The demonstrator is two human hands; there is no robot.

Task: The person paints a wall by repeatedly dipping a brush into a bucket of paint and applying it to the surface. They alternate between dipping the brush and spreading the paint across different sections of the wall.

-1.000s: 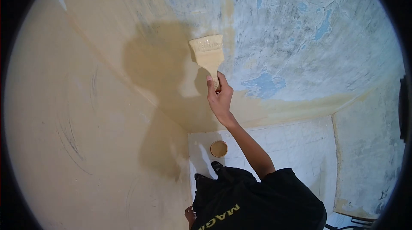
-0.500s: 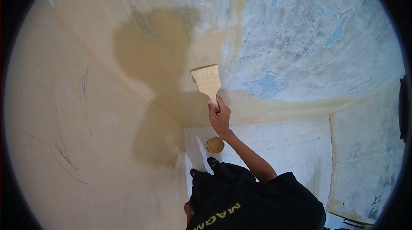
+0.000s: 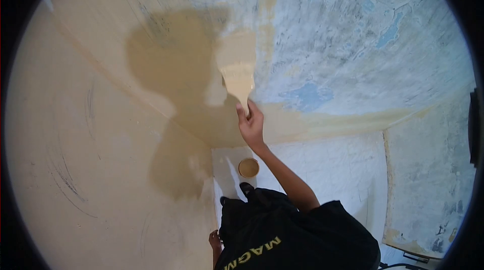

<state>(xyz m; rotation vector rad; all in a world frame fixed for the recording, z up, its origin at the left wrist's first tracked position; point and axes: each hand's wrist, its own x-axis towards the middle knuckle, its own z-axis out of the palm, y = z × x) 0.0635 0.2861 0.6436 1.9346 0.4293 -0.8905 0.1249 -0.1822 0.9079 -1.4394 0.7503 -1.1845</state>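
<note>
My right hand [image 3: 250, 123] is closed around the handle of a wide paintbrush [image 3: 238, 79], coated in beige paint. The bristles press against the wall [image 3: 312, 43], just below a fresh beige patch [image 3: 238, 45]. At the lower left my left hand [image 3: 215, 240] hangs beside my body, close to the beige side wall. Its fingers are loosely bent and apart, with nothing seen in them. A round tub of beige paint [image 3: 248, 168] stands on the floor below my right forearm.
White tiled floor [image 3: 322, 164] lies under me, with my dark shoes [image 3: 246, 188] near the tub. The left wall [image 3: 91, 169] is beige with dark scuffs. A patchy grey wall [image 3: 428, 179] stands at the right, with a dark object [image 3: 474, 129] at the edge.
The paintbrush has changed angle, its handle lower relative to the bristles, which spread against the wall. The painted patch above it looks larger and wetter. The view has shifted slightly.
</note>
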